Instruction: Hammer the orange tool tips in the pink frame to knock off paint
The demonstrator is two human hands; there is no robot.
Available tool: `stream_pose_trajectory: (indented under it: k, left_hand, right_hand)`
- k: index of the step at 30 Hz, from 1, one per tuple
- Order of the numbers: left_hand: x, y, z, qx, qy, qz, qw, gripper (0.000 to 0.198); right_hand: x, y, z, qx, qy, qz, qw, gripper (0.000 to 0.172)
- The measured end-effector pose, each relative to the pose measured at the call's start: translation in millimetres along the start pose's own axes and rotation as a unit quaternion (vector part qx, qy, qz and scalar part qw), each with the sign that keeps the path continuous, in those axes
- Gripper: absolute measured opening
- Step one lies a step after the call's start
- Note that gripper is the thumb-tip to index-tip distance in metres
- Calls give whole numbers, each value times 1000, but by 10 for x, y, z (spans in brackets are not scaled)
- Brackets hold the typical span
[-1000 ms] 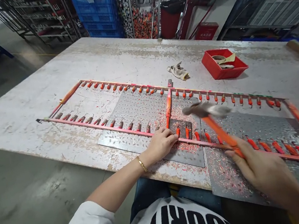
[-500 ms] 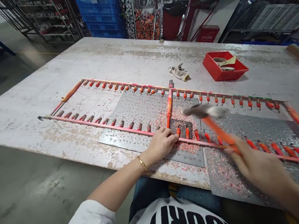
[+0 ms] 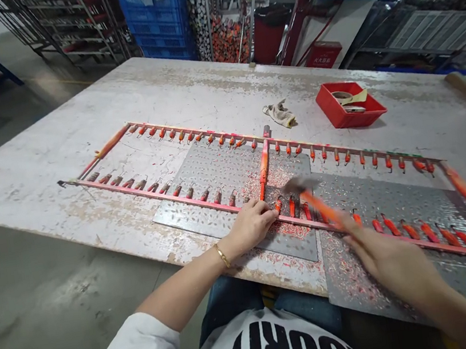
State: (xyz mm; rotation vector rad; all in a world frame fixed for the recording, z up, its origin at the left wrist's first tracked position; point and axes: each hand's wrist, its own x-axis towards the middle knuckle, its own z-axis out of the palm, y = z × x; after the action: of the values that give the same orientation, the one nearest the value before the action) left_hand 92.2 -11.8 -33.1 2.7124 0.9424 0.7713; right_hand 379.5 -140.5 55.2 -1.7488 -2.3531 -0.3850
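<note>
A long pink-and-orange metal frame (image 3: 193, 201) lies on the table, its rails lined with small orange pieces with wire hooks (image 3: 292, 206). My left hand (image 3: 253, 222) is closed over its near rail beside the crossbar, fingertips touching one of the orange pieces. My right hand (image 3: 383, 257) grips the orange handle of a hammer (image 3: 322, 206). The blurred hammer head hovers just above or at the hooked pieces, right of my left fingers; contact is unclear. A small dark metal block (image 3: 276, 192) lies under the pieces there, partly covered.
Textured grey metal plates (image 3: 209, 163) lie under the frame, strewn with red and white chips (image 3: 356, 278). Beyond it are a crumpled cloth (image 3: 280, 114) and a red box (image 3: 353, 117) holding a tape roll. Blue crates (image 3: 157, 23) stand behind the table.
The hammer head has come down and slightly left, toward the orange pieces by my left hand. My right hand moved a little left with it. My left hand stays in place.
</note>
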Motion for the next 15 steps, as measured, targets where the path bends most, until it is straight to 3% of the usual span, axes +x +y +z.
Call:
stream_pose_trajectory:
  k: [2,4,8,11,15]
  left_hand:
    - [3,4,-7,1,-3,-1,1000,27]
    - [4,9,-14,2,-2,-2,1000,27]
    - [2,11,-12,3,9,-4,1000,27]
    - [-2,3,-2,4,10,-2,1000,26]
    - [-2,-7,5,9,4,-2,1000,25]
  right_hand:
    - [-23,37,85,1,-64,-29,998,60]
    - [-10,89,42,7,-83,-39,996,59]
    - [85,102,-209,28,-14,-3,1000,61]
    - [119,32,-197,18,44,25,999,62]
    - [78,14,43,14,-58,-19,998,58]
